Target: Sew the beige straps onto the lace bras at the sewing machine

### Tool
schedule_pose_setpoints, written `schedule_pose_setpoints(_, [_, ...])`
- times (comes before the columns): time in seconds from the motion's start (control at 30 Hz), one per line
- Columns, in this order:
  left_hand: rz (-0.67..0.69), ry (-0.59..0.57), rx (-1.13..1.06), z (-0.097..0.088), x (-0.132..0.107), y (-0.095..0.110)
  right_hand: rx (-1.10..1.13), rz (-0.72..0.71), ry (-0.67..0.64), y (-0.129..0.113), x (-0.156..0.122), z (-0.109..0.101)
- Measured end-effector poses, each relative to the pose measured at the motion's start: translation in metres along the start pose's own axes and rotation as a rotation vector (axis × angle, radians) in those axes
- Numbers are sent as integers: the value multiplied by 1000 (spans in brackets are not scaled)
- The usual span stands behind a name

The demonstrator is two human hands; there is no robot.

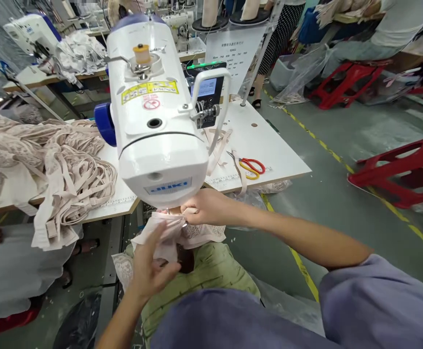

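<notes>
A beige lace bra (204,233) hangs below the head of a white sewing machine (156,160), over the lap. My right hand (206,207) is closed on the bra's upper edge, close to the needle area, which the machine head mostly hides. From the lower left, my left hand (151,269) reaches to the pale fabric panel. Its index finger lies along the cloth and the thumb is spread apart from it. Whether its other fingers pinch any cloth is hidden.
Beige lace pieces with straps (66,169) are heaped on the table's left. Red and yellow scissors (250,167) lie on the right side of the white tabletop (284,162). Red stools (404,169) stand at right. Other people sit and stand nearby.
</notes>
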State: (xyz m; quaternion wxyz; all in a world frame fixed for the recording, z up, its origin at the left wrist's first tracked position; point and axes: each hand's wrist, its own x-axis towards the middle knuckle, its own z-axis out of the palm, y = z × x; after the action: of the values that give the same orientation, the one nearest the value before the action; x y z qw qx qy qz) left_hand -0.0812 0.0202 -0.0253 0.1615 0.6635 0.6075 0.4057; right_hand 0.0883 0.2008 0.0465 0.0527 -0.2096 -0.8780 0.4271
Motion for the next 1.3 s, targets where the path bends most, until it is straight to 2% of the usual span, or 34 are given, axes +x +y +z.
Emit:
schedule_pose_setpoints(0.1, [303,-105,338,-7,13,-29,-145,-10,31,5,8,1])
schedule_pose_setpoints(0.17, [397,-144,500,-6,20,-45,-149,-9,13,5,10,2])
schedule_pose_setpoints(0.27, [456,-223,524,-3,28,-62,-145,7,8,2,10,1])
schedule_pose_setpoints(0.37, [423,-252,444,-2,32,-68,-156,13,9,3,9,0])
schedule_pose_setpoints(0.5, [388,-240,462,0,32,-59,-144,-52,109,18,2,9])
schedule_pose_setpoints(0.63, [303,-229,479,2,32,-40,-190,-247,412,40,-8,29])
schedule_pose_setpoints(0.7, [276,-223,473,2,34,-31,-167,-267,500,46,-10,35])
schedule_pose_setpoints(0.87, [223,-250,447,3,37,-21,-69,-161,408,41,-9,29])
schedule_pose_setpoints(1.03, [226,-236,405,5,38,-19,-35,-153,379,37,-5,20])
schedule_pose_setpoints(1.17, [258,-205,462,5,39,-17,-55,-212,475,45,-7,32])
schedule_pose_setpoints(1.3, [221,-210,503,3,36,-12,-192,-415,622,59,-15,51])
